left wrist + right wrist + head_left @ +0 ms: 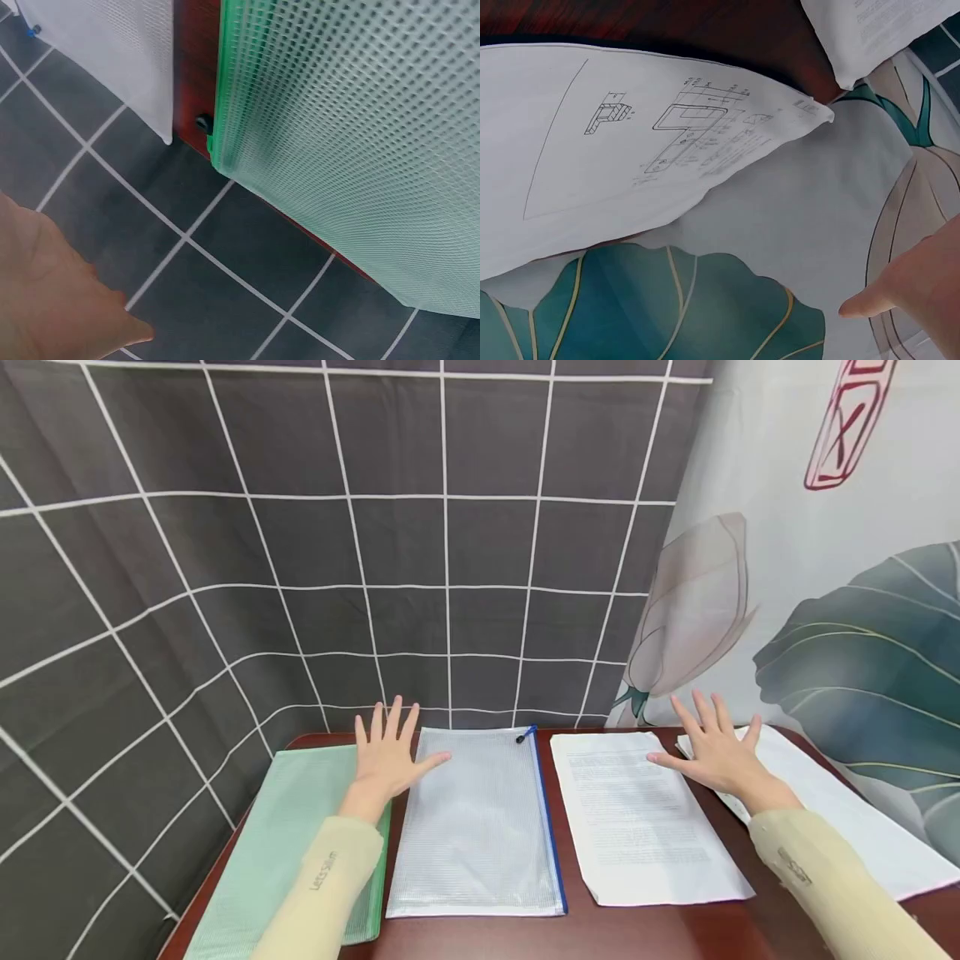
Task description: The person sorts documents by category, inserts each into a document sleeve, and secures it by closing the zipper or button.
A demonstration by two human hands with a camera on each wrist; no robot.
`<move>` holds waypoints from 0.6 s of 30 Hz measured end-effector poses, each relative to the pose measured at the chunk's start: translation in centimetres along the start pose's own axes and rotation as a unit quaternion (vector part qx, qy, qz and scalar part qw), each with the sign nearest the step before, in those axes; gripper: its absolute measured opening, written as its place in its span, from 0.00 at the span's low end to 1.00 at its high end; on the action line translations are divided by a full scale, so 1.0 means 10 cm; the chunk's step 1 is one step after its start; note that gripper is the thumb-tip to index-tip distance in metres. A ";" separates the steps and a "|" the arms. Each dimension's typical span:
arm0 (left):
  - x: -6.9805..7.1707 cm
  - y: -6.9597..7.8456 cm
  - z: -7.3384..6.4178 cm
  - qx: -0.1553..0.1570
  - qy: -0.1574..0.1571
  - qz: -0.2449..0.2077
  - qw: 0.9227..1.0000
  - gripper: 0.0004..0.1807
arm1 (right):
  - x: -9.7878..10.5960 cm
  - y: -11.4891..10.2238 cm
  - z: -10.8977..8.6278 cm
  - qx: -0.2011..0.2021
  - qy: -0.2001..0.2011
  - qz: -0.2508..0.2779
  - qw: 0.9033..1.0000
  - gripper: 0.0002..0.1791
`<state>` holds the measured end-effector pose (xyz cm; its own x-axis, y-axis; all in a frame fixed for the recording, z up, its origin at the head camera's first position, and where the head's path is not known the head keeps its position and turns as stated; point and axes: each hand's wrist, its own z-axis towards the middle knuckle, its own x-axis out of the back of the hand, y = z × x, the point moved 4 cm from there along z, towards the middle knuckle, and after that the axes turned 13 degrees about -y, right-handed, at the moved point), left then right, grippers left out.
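Note:
My left hand [385, 760] is raised with fingers spread, holding nothing; in the head view it overlaps the green mesh zip pouch [300, 810] and the edge of the clear one. That clear zip pouch [480, 827], with a blue zip edge and a blue pull [527, 734] at its top corner, lies just right of it. My right hand [716, 752], likewise spread and holding nothing, appears between two stacks of paper. The left stack is printed with text [637, 818]; the right stack [847, 827] carries line drawings [690, 120] in the right wrist view.
All the items lie on a dark red-brown table [465, 939]. Behind it and on the left hangs a dark grey cloth [397, 543] with a white grid. A pale cloth [780, 568] printed with a flower and leaves hangs along the right side.

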<state>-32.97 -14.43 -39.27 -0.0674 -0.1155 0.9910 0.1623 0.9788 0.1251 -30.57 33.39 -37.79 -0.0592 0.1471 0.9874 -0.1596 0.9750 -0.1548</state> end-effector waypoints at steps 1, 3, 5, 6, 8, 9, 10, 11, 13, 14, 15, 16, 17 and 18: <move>0.00 0.01 0.00 -0.002 0.003 -0.002 1.000 0.57 | 0.01 0.00 0.01 0.000 0.002 0.001 1.000 0.61; 0.00 0.03 0.01 -0.005 0.008 -0.002 1.000 0.58 | 0.02 -0.01 0.01 0.000 0.002 0.000 1.000 0.61; 0.01 0.07 0.01 -0.008 0.008 -0.002 1.000 0.57 | 0.03 0.00 0.01 -0.002 0.001 0.001 1.000 0.61; 0.02 0.09 0.01 -0.009 0.005 -0.004 1.000 0.57 | 0.03 0.00 0.01 -0.004 0.000 0.001 1.000 0.62; 0.04 0.14 0.00 -0.012 0.004 -0.008 1.000 0.57 | 0.04 0.01 0.00 -0.005 -0.003 0.000 1.000 0.62; 0.06 0.17 -0.01 -0.014 0.004 -0.011 1.000 0.57 | 0.04 0.02 0.00 -0.006 -0.002 0.001 1.000 0.62; 0.07 0.19 -0.01 -0.014 0.001 -0.012 1.000 0.57 | 0.05 0.02 -0.01 -0.007 -0.003 0.001 1.000 0.62; 0.08 0.22 -0.02 -0.014 -0.001 -0.014 1.000 0.57 | 0.06 0.03 -0.01 -0.008 -0.003 0.001 1.000 0.62; 0.11 0.28 -0.03 -0.017 0.001 -0.014 1.000 0.58 | 0.07 0.04 -0.01 -0.009 -0.003 0.003 1.000 0.62; 0.13 0.30 -0.03 -0.017 0.002 -0.013 1.000 0.58 | 0.08 0.04 -0.01 -0.009 -0.002 0.005 1.000 0.62; 0.14 0.33 -0.03 -0.017 0.002 -0.012 1.000 0.58 | 0.09 0.05 -0.01 -0.010 -0.002 0.006 1.000 0.62; 0.14 0.36 -0.03 -0.018 0.003 -0.010 1.000 0.58 | 0.10 0.05 -0.01 -0.011 -0.001 0.005 1.000 0.62; 0.15 0.39 -0.03 -0.021 0.004 -0.011 1.000 0.58 | 0.11 0.06 -0.01 -0.011 0.000 0.005 1.000 0.63; 0.16 0.42 -0.03 -0.024 0.005 -0.013 1.000 0.58 | 0.12 0.07 -0.01 -0.012 0.000 0.004 1.000 0.63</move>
<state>-32.09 -10.53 -37.12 -0.0626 -0.1427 0.9878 0.2086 0.9660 0.1528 -30.64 34.30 -36.69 -0.0595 0.1546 0.9862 -0.1359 0.9775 -0.1614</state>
